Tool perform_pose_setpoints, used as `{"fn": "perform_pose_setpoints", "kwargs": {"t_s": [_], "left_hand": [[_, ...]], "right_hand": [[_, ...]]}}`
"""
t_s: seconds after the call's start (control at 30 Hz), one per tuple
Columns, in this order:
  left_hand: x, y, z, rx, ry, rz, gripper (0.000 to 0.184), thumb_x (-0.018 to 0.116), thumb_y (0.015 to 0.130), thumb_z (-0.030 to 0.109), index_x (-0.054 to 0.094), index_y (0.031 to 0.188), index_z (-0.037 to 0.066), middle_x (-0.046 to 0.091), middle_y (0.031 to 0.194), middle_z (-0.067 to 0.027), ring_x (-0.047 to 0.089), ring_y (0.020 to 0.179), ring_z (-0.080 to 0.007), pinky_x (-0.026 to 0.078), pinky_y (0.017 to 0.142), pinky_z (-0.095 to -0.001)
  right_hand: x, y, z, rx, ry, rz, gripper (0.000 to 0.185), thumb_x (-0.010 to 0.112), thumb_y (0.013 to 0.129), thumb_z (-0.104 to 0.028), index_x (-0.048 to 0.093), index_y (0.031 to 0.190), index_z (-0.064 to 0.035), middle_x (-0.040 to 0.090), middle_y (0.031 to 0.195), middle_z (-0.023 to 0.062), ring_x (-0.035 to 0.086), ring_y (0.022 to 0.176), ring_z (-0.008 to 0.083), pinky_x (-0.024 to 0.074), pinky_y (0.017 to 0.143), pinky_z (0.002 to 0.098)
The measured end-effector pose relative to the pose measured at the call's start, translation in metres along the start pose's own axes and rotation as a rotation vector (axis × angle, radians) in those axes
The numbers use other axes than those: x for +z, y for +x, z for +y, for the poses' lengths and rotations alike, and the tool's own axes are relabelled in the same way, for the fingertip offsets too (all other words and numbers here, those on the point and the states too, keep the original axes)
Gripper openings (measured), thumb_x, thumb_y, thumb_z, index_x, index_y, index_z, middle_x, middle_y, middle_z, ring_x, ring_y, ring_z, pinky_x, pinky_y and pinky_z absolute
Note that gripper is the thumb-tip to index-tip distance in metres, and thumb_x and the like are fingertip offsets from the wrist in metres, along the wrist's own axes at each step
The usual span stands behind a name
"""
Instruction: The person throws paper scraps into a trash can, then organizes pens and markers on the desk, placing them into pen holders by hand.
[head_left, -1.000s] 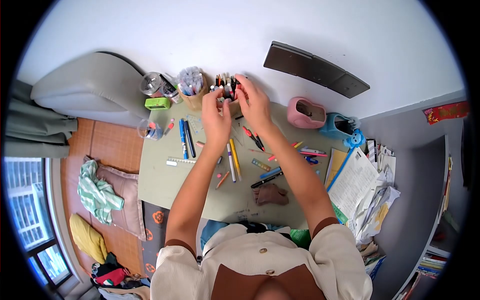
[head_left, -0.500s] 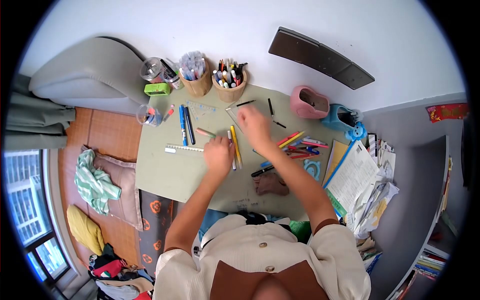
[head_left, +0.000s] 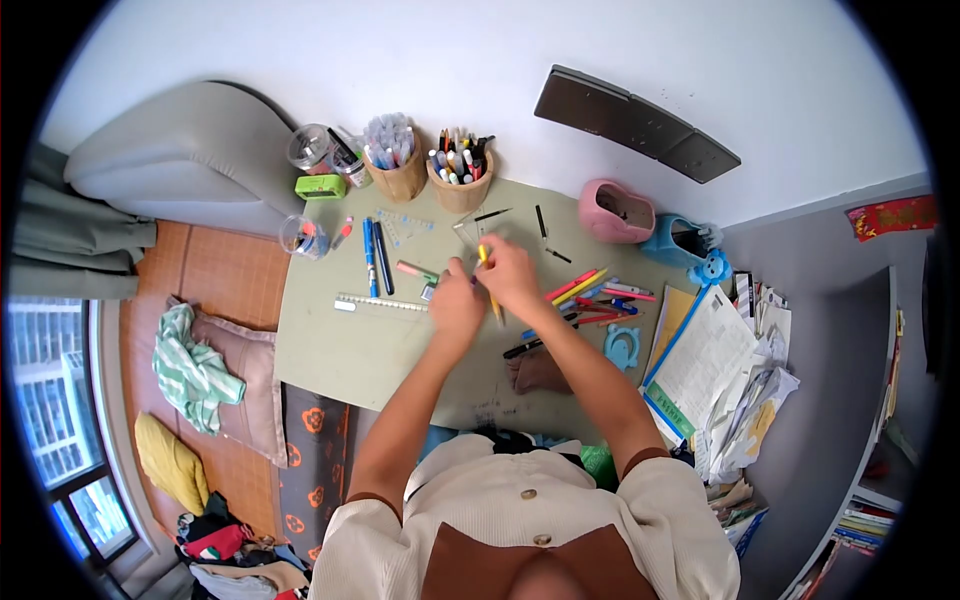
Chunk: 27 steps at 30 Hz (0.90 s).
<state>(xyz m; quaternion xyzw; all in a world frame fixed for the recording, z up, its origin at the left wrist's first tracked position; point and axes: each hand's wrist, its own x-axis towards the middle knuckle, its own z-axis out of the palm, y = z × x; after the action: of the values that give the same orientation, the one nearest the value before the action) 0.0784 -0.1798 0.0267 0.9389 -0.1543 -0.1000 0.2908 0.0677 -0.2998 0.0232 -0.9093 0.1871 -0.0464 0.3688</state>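
Observation:
Over the middle of the desk (head_left: 340, 360), my right hand (head_left: 510, 275) is closed on a yellow pen (head_left: 484, 254), its fingers near its upper end. Just to the left, my left hand (head_left: 458, 303) has its fingers bent together beside the same pen; a bit of purple shows between the hands, but what it holds is hidden. A pink and green stick (head_left: 416, 271) and a clear ruler (head_left: 385, 303) lie left of my left hand. Two blue pens, one being a light blue pen (head_left: 370, 258), lie farther left.
Two wooden cups, the right one (head_left: 460, 190) full of pens, stand by the wall. Several pens and pencils (head_left: 580, 286) are heaped right of my right hand, near a blue ring-shaped item (head_left: 621, 346). A pink container (head_left: 615, 212) and papers (head_left: 705, 345) are farther right.
Both hands came back from the right pen cup to the desk's middle. Since the last frame my right hand moved down and took hold of the yellow pen, and my left hand moved slightly right.

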Motion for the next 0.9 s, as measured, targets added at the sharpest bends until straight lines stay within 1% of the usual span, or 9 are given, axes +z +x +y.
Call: {"fn": "perform_pose_setpoints", "kwargs": {"t_s": [0.03,0.1,0.17,0.3,0.47,0.67,0.77,0.8,0.9], "left_hand": [[-0.012,0.001,0.003,0.015,-0.088,0.049,0.036,0.062,0.082,0.007,0.046,0.114,0.001,0.064,0.091,-0.0187,0.066,0.082,-0.035,0.054,0.068,-0.0464],[-0.039,0.017,0.014,0.06,-0.41,0.188,0.041,0.062,0.085,0.001,0.047,0.123,0.0,0.063,0.089,-0.0131,0.066,0.076,-0.0252,0.054,0.066,-0.0372],[-0.065,0.035,0.032,0.117,-0.714,0.397,0.04,0.063,0.087,0.0,0.048,0.125,0.0,0.061,0.088,-0.0097,0.064,0.074,-0.0189,0.053,0.067,-0.0313],[-0.082,0.07,0.049,0.352,-0.74,0.616,0.05,0.063,0.088,-0.003,0.047,0.134,0.001,0.058,0.09,-0.0065,0.06,0.073,-0.0128,0.052,0.069,-0.0258],[-0.078,0.091,0.058,0.409,-0.642,0.57,0.052,0.064,0.086,-0.004,0.049,0.136,0.001,0.058,0.09,-0.0077,0.059,0.071,-0.0149,0.052,0.068,-0.0269],[-0.075,0.108,0.062,0.414,-0.555,0.583,0.04,0.067,0.085,-0.002,0.058,0.123,0.003,0.062,0.093,-0.0078,0.061,0.075,-0.0146,0.051,0.064,-0.0271],[-0.069,0.115,0.055,0.497,-0.318,0.542,0.042,0.069,0.083,0.0,0.059,0.124,0.007,0.063,0.094,-0.0092,0.062,0.074,-0.0207,0.051,0.063,-0.0313],[-0.066,0.114,0.052,0.47,-0.197,0.493,0.042,0.069,0.082,0.005,0.061,0.123,0.012,0.064,0.1,-0.0078,0.062,0.084,-0.0253,0.049,0.07,-0.0351],[-0.054,0.113,0.044,0.583,0.15,0.621,0.042,0.064,0.081,0.007,0.061,0.123,0.013,0.062,0.108,-0.008,0.057,0.09,-0.0274,0.043,0.075,-0.0397]], "right_hand": [[-0.013,0.006,-0.004,0.026,0.088,0.065,0.036,0.068,0.074,-0.003,0.063,0.109,-0.0078,0.066,0.087,0.0119,0.066,0.074,0.0231,0.0527,0.065,0.0345],[-0.037,0.022,-0.014,-0.034,0.417,0.285,0.037,0.067,0.077,0.001,0.059,0.113,-0.0054,0.061,0.095,0.0123,0.064,0.078,0.0232,0.0527,0.068,0.035],[-0.065,0.039,-0.037,-0.272,0.477,0.536,0.037,0.066,0.079,0.005,0.058,0.114,-0.0033,0.059,0.097,0.0102,0.063,0.078,0.0192,0.0531,0.067,0.0321],[-0.087,0.071,-0.068,-0.602,0.495,0.795,0.037,0.063,0.081,0.009,0.056,0.116,-0.0015,0.059,0.098,0.0092,0.064,0.081,0.0182,0.0546,0.071,0.031],[-0.069,0.091,-0.057,-0.586,0.277,0.572,0.032,0.063,0.081,0.002,0.06,0.112,-0.006,0.058,0.098,0.0139,0.062,0.081,0.0342,0.0522,0.069,0.04],[-0.052,0.09,-0.042,-0.554,0.014,0.465,0.041,0.061,0.08,0.001,0.061,0.12,-0.0081,0.058,0.097,0.0113,0.06,0.086,0.0328,0.0499,0.071,0.0433],[-0.053,0.086,-0.039,-0.499,0.024,0.474,0.044,0.058,0.082,0.003,0.061,0.124,-0.0075,0.059,0.098,0.0121,0.059,0.088,0.0324,0.0496,0.075,0.0412],[-0.054,0.085,-0.038,-0.477,0.033,0.473,0.044,0.057,0.082,0.004,0.061,0.125,-0.007,0.059,0.098,0.0126,0.059,0.089,0.0324,0.0494,0.076,0.0403],[-0.058,0.08,-0.031,-0.465,0.011,0.449,0.047,0.055,0.082,0.005,0.06,0.127,-0.0075,0.058,0.098,0.0127,0.059,0.087,0.0327,0.0493,0.075,0.0407]]}}
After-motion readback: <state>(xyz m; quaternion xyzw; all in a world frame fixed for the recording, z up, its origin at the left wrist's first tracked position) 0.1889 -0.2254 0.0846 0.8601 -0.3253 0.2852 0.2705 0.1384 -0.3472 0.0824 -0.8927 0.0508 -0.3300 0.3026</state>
